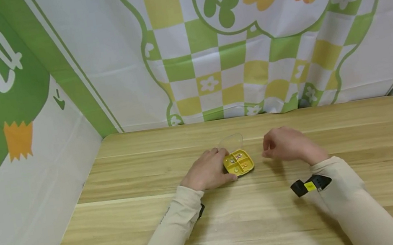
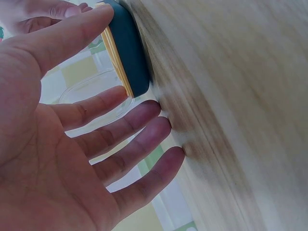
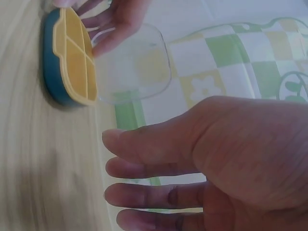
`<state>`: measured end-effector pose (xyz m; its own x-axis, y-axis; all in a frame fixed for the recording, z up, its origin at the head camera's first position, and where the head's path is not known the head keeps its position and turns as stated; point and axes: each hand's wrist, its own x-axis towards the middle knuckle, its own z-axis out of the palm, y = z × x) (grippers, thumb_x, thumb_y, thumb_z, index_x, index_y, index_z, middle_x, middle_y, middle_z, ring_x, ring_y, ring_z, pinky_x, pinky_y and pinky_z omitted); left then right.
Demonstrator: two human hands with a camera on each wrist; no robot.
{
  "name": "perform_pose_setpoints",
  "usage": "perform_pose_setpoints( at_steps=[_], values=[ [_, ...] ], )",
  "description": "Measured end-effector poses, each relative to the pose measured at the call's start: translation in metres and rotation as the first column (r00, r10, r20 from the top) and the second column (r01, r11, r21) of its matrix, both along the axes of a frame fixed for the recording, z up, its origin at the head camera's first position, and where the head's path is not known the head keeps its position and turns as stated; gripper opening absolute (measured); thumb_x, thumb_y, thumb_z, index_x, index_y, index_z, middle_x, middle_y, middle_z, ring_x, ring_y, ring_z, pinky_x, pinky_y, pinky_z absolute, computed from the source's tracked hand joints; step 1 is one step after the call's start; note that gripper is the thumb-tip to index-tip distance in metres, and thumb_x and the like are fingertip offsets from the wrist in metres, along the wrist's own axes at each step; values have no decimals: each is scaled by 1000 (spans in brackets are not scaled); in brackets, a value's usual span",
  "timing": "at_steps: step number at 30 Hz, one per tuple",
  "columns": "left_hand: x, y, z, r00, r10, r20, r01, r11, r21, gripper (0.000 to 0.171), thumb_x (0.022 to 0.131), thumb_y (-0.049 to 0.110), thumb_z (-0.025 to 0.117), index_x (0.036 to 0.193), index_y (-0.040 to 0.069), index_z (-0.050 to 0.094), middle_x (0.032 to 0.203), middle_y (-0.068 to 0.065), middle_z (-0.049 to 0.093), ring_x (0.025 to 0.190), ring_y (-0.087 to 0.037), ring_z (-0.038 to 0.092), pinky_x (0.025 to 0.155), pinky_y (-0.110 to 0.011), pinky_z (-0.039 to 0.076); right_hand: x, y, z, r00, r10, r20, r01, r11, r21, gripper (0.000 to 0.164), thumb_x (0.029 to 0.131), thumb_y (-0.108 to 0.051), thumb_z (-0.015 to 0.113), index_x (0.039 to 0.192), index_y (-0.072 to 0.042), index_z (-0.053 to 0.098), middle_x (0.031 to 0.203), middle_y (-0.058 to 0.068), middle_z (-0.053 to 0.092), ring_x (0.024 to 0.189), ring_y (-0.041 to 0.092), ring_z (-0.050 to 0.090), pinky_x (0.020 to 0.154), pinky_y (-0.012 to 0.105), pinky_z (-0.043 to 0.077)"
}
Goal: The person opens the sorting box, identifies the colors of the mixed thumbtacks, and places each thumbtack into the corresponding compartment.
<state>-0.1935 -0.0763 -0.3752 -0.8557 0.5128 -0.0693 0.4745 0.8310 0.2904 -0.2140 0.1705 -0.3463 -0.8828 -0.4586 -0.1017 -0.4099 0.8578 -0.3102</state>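
Observation:
A small pill box [image 1: 239, 162] with a yellow tray of four compartments and a dark teal base [image 2: 126, 50] lies on the table. Its clear lid [image 3: 139, 67] is raised at the far side. In the head view, tiny shiny pieces show in the compartments. My left hand [image 1: 206, 171] grips the box from its left, thumb at the near edge and index finger at the far corner; the other fingertips rest on the tabletop. Right of the box, apart from it, my right hand [image 1: 289, 145] hovers over the table with loosely bent fingers, and nothing shows in them.
The wooden table [image 1: 140, 232] runs back to a checked, flowered curtain [image 1: 207, 66]. A green and white cloth [image 1: 49, 131] hangs along the left side. Both sleeved wrists wear dark straps, the right one with a small black device [image 1: 310, 185].

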Motion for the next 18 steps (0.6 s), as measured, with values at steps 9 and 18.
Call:
perform_pose_setpoints(
  at_steps=[9,18],
  values=[
    [0,0,1,1000,-3,-5,3,1000,-8,66,76,48,68,126,9,50,115,-4,55,104,-20,50,91,-32,39,-4,15,2,999,-30,11,30,999,13,16,82,-31,65,85,-15,65,80,-3,59,75,16,54,67,35,44],
    [1,0,1,1000,-1,-2,1,1000,-1,67,76,48,69,126,9,49,114,-5,55,104,-20,50,91,-32,39,-8,35,2,998,-60,-5,60,998,7,16,79,-25,66,87,-11,65,81,-1,59,76,17,54,68,37,44]
  ],
)
